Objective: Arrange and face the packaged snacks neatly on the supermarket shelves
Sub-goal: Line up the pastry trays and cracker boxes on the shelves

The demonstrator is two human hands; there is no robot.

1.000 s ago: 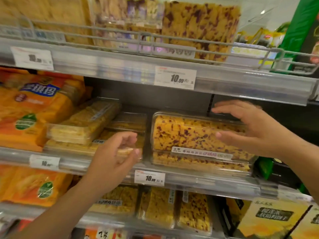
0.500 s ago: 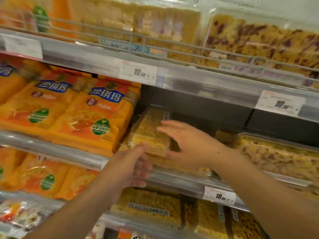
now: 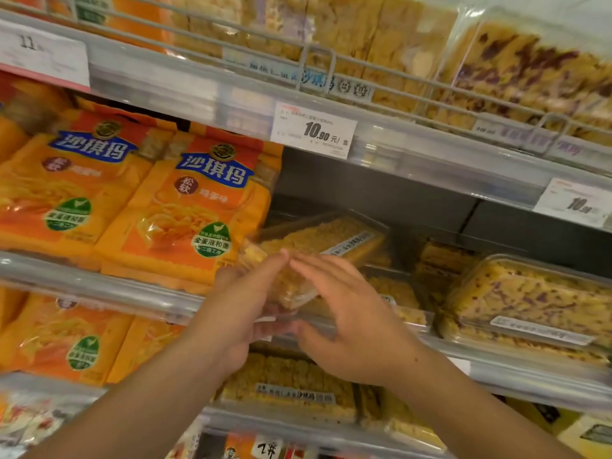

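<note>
Two hands on one tilted clear box [image 3: 318, 246]: left hand [image 3: 238, 313] gripping its near end, right hand [image 3: 351, 313] flat alongside. Not yet squared; boxes beyond right hand faced.

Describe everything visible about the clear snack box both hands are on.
The clear plastic box is long and rectangular, filled with pale yellow puffed snack bars, with a white label strip along its top. It sits tilted, its near end forward, on other clear boxes on the middle shelf, right of the orange bags. The left hand grips its near end; the right hand lays straight fingers over it.
</note>
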